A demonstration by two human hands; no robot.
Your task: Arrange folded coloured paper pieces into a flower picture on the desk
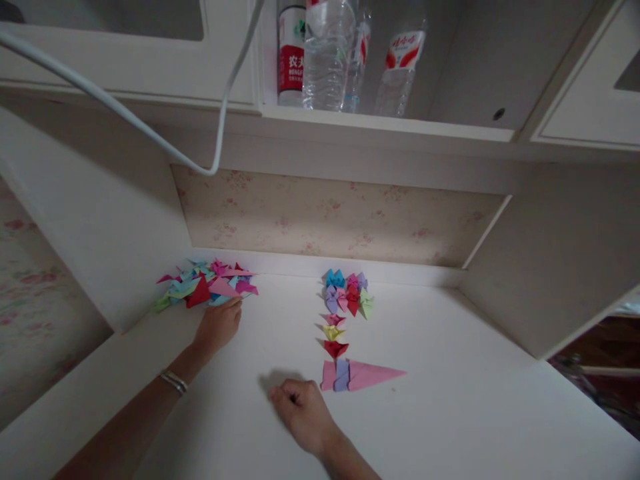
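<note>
At the left, my left hand (219, 327) reaches to the near edge of a pile of folded paper pieces (200, 291) in pink, red, blue, green and purple. Its fingers are curled down against the pile, and whatever they pinch is hidden. My right hand (305, 413) rests over the white desk, fingers curled closed with nothing visible in them. Just beyond it lies a long pink paper cone shape (373, 376) with a purple band (342, 375). Above that shape stand small folded pieces in a column, red (336, 349), yellow (333, 332) and pink (335, 320), below a cluster of several more (353, 300).
The white desktop (475, 400) sits between side panels (545, 267). Low overhead, a shelf (390, 123) holds plastic bottles (327, 60) and a red-and-white bottle (291, 60). A white cable (150, 133) hangs in front at upper left. Floral wallpaper (330, 213) covers the back.
</note>
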